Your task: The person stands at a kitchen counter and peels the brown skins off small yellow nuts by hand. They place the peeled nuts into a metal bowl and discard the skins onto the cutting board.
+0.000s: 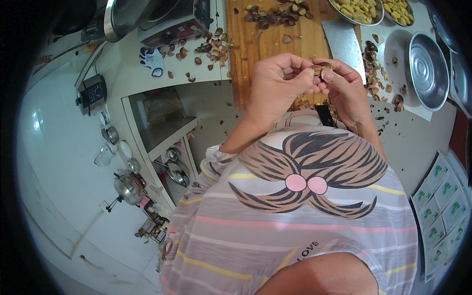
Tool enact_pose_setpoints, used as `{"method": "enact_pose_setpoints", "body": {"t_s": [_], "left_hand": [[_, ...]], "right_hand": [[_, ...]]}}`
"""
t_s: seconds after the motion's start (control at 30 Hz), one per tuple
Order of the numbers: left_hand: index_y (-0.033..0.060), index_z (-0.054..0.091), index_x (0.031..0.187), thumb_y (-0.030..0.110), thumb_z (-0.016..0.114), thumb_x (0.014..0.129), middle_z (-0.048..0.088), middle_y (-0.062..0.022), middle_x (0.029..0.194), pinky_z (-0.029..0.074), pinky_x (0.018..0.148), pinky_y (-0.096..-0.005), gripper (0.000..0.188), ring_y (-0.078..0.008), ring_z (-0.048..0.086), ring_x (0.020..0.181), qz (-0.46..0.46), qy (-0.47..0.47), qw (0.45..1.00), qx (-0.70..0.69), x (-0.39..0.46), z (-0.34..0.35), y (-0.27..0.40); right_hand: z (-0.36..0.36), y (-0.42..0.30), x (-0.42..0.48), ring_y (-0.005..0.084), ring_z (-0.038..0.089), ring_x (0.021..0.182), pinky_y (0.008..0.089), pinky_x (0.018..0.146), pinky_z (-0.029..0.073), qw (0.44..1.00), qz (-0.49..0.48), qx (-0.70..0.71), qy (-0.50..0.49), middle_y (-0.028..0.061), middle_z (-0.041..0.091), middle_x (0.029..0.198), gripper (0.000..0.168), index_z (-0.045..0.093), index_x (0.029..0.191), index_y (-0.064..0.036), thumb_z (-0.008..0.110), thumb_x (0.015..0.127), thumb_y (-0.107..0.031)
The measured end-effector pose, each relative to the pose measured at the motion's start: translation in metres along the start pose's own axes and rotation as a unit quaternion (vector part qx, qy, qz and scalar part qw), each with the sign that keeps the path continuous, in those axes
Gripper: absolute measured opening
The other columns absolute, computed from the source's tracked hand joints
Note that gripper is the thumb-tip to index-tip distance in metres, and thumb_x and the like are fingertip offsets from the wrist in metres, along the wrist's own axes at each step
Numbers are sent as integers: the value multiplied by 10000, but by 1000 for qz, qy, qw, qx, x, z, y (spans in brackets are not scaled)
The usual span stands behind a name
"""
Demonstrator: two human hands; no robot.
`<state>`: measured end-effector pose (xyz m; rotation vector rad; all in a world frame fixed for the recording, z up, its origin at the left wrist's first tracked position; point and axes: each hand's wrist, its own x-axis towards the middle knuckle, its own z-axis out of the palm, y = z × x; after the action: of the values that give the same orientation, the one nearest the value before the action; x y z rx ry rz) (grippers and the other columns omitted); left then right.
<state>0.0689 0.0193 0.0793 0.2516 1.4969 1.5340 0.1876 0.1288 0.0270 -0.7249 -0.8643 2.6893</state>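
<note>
Both my hands meet over a wooden cutting board [243, 70]. Between my left hand [278, 83] and my right hand [348, 88], the fingertips grip a small piece of brown nut shell [321, 69], which looks like chestnut; fingers partly hide it. A cleaver blade [341, 40] lies flat along the board's right side, near my right hand. Dark brown unpeeled or partly opened nuts [274, 16] are heaped at the board's far end. One loose brown piece [287, 39] rests just beyond my left hand.
Two metal bowls of yellow kernels stand far right, the larger bowl [343, 16] overlapping the board's corner. A metal basin [429, 72] sits beside scattered shells [372, 70]. More shells [217, 49], a white-and-blue glove [152, 61] and a stove [177, 27] are on the left counter.
</note>
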Motion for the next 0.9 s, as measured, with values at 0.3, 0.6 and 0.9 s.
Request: {"method": "enact_pose_setpoints", "body": {"t_s": [0.3,0.6,0.9], "left_hand": [[-29,631,1017,7,512,892,640,-116,982,482,690,-197,177,-137,620,823,97,234,917,307,-13,-71,-19],[-19,671,1028,26,665,821,644,-68,974,491,732,-201,212,-87,603,874,133,95,922,352,-16,-33,-5],[-5,689,940,37,714,766,688,-83,819,533,622,-217,181,-105,670,708,202,42,884,419,-12,-14,-2]], "right_hand": [[4,-3,0,110,659,792,190,738,560,997,47,64,-1,97,649,963,333,547,1159,38,638,857,-69],[6,6,-1,79,626,804,207,727,504,996,25,-87,2,29,657,903,271,628,1062,0,707,813,-70],[3,16,-1,37,574,750,180,679,468,976,-45,-210,12,10,646,852,186,637,966,12,707,808,-59]]}}
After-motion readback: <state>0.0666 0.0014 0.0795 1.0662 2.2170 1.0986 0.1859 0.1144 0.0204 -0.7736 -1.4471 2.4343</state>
